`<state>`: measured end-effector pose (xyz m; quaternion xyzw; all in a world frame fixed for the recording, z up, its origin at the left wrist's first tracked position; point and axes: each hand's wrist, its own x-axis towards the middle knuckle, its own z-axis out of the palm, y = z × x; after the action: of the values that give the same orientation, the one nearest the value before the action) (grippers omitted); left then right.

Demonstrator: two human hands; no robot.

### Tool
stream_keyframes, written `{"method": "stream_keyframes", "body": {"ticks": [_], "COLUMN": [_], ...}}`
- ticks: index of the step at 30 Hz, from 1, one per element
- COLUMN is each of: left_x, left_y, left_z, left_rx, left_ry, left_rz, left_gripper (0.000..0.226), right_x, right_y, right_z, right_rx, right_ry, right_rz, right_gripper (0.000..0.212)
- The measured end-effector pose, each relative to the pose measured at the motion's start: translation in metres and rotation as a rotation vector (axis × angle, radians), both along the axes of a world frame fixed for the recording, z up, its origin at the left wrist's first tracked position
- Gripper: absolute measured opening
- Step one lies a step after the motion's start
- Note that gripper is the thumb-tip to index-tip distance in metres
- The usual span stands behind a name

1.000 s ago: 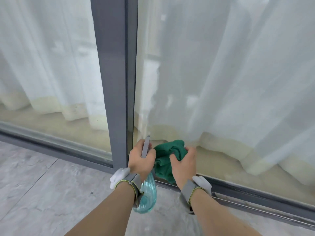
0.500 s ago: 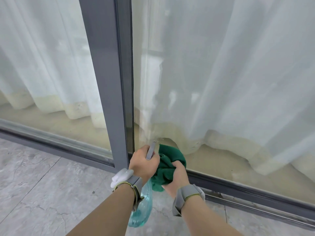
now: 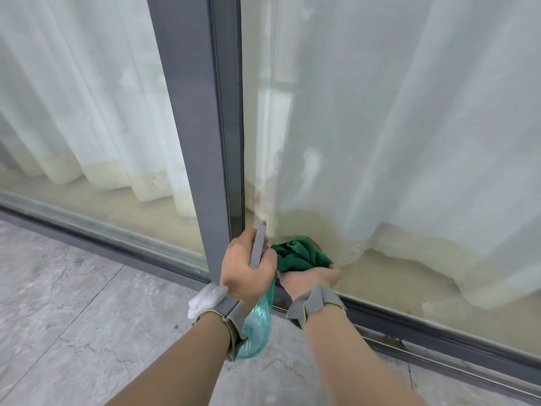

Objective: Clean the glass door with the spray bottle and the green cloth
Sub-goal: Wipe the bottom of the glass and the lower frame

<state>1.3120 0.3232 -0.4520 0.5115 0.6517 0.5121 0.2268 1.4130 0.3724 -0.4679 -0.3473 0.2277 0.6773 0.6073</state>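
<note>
**Grey marble floor running up to the door track**

The floor (image 3: 73, 312) is lying in large pale grey tiles with darker marble veining, and thin grout lines are crossing it at angles. A small dark speck (image 3: 176, 327) is sitting on a tile near the middle. Along the far edge the tiles are meeting the dark grey bottom rail (image 3: 123, 244) of the sliding door, which is running diagonally from the left down toward the right. To the right, a metal track (image 3: 456, 373) is lying along the floor just in front of that rail, looking grimy in places.
</note>
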Motion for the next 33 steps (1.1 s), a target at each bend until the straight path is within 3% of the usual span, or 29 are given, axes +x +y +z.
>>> {"method": "stream_keyframes", "body": {"ticks": [7, 16, 27, 31, 33], "left_x": [-0.004, -0.009, -0.016, -0.015, -0.015], "left_y": [0.0, -0.001, -0.002, -0.001, -0.002], "left_z": [0.013, 0.009, 0.006, 0.006, 0.005], "left_rx": [0.15, 0.135, 0.15, 0.158, 0.162], "left_ry": [0.049, 0.086, 0.121, 0.136, 0.137], "left_rz": [-0.042, -0.072, -0.093, -0.117, -0.114], "left_gripper": [0.013, 0.011, 0.024, 0.015, 0.013], "right_x": [-0.029, -0.021, -0.031, -0.035, -0.044], "right_y": [-0.007, -0.007, -0.004, -0.001, -0.005], "right_z": [0.041, 0.007, 0.003, -0.001, -0.002], "right_rx": [0.17, 0.224, 0.088, 0.004, 0.024], "right_ry": [0.071, 0.048, 0.102, 0.022, -0.216], "right_rz": [0.164, 0.166, 0.2, 0.205, 0.293], "right_gripper": [0.04, 0.033, 0.044, 0.052, 0.063]}}
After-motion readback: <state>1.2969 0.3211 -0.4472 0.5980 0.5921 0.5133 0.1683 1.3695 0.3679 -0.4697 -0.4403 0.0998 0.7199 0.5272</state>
